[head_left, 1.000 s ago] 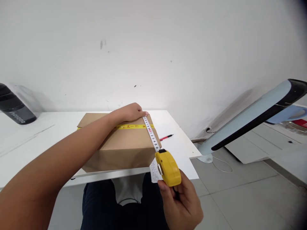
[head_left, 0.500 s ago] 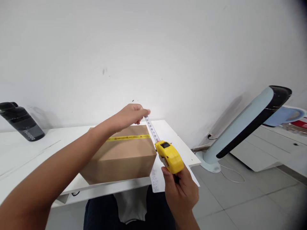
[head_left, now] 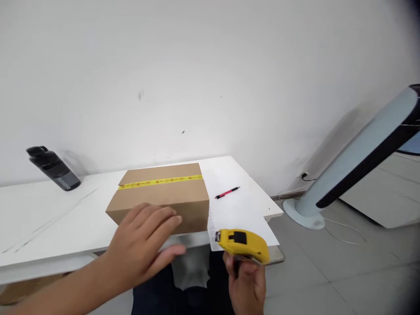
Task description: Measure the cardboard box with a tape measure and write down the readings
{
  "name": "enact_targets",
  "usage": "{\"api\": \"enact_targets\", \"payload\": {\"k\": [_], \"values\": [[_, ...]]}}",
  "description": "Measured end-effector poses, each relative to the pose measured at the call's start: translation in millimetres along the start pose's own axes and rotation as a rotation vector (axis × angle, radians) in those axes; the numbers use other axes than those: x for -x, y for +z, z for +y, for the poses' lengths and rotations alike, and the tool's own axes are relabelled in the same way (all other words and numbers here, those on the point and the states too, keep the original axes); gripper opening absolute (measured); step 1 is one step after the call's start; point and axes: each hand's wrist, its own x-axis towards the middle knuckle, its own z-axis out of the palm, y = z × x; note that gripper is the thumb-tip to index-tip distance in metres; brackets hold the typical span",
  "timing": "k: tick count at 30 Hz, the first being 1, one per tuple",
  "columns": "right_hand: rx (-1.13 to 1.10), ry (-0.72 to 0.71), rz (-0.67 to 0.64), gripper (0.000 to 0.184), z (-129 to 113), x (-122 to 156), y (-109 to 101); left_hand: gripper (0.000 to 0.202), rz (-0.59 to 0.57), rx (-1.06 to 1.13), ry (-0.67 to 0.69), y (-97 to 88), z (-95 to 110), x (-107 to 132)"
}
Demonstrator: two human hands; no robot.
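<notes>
A closed cardboard box (head_left: 164, 194) with a strip of yellow printed tape along its top rests on the white table (head_left: 65, 223). In front of its near side is my left hand (head_left: 144, 240), fingers stretched and thumb apart, holding nothing; whether it touches the box I cannot tell. My right hand (head_left: 246, 280) grips a yellow tape measure (head_left: 244, 245) near the table's front right edge, its blade drawn in to the metal end hook. Right of the box lies a sheet of paper (head_left: 243, 218) with handwriting at its left edge, and on it a red and black pen (head_left: 227, 192).
A dark bottle (head_left: 54, 168) stands at the table's left, close to the white wall (head_left: 210, 78). Beyond the table's right end a pale blue and black tower fan (head_left: 357, 162) rises from the tiled floor, with a cable beside it.
My left hand has let go of the blade's end and come down in front of the box. The blade has gone back into the tape measure, which has moved lower. The pen now shows.
</notes>
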Motion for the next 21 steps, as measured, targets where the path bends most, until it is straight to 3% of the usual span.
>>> {"api": "enact_targets", "payload": {"k": [2,3,4,5,7,8,10,12,15,21], "values": [[-0.162,0.172,0.041,0.044,2.0,-7.4,-1.0,0.043,0.503,-0.132,-0.029,14.8,-42.6,34.8],[-0.210,0.231,0.041,0.044,2.4,-12.7,-0.8,0.052,0.726,-0.166,-0.111,24.5,-63.9,51.7],[-0.236,0.282,0.017,0.044,2.5,-18.5,-0.1,0.064,0.833,-0.120,-0.253,36.1,-83.2,67.4],[-0.247,0.323,-0.026,0.044,2.4,-24.3,1.2,0.070,0.856,-0.007,-0.397,49.6,-99.4,81.3],[-0.237,0.389,-0.130,0.047,2.2,-34.5,5.1,0.067,0.712,0.235,-0.695,80.8,-118.6,102.9],[-0.227,0.417,-0.182,0.050,2.2,-38.5,7.7,0.066,0.643,0.309,-0.754,96.8,-121.6,110.5],[-0.211,0.465,-0.269,0.054,2.5,-44.0,13.2,0.064,0.552,0.363,-0.758,123.3,-117.9,119.5],[-0.205,0.489,-0.318,0.053,1.8,-47.1,18.0,0.062,0.542,0.347,-0.686,136.9,-109.3,122.1],[-0.218,0.464,-0.352,0.048,-5.4,-52.2,22.5,0.060,0.605,0.341,-0.604,131.7,-101.0,121.6],[-0.226,0.393,-0.355,0.048,-34.3,-77.4,28.2,0.055,0.749,0.228,-0.511,88.5,-94.5,120.1]]}}
